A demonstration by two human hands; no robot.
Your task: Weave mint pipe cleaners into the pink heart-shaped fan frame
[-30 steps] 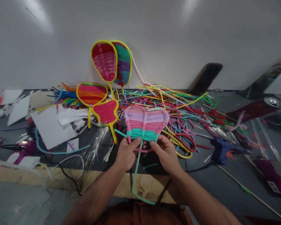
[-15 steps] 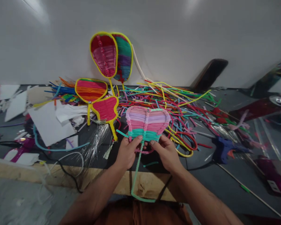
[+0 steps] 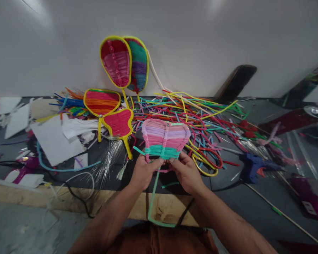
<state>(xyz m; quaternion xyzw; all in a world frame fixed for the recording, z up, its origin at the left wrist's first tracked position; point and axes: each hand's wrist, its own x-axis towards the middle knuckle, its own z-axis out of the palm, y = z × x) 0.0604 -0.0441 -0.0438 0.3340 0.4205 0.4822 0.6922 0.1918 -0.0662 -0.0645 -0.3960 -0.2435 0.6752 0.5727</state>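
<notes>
Between my hands is a heart-like fan of pipe cleaners (image 3: 165, 135), banded pink, lilac and teal inside a fuzzy pink frame. My left hand (image 3: 144, 173) is closed on its lower left edge, thumb near the middle of the teal rows. Closed on the lower right edge is my right hand (image 3: 187, 172), its thumb close to the left one. A green pipe cleaner (image 3: 153, 197) hangs from the fan's bottom and bends to the right. One teal end (image 3: 139, 150) sticks out at the left. The fingers behind the fan are mostly hidden.
Finished-looking fans with yellow rims (image 3: 116, 61) lean on the wall, with a pink one (image 3: 119, 123) lying below. Loose pipe cleaners (image 3: 175, 109) cover the table's back. Yellow-handled scissors (image 3: 208, 169), a blue glue gun (image 3: 251, 167), a phone (image 3: 237, 83) and white card (image 3: 57, 141) lie around.
Both thumbs have slid slightly lower and closer together at the bottom of the teal rows. The fan stays in both hands, and the view has shifted a little.
</notes>
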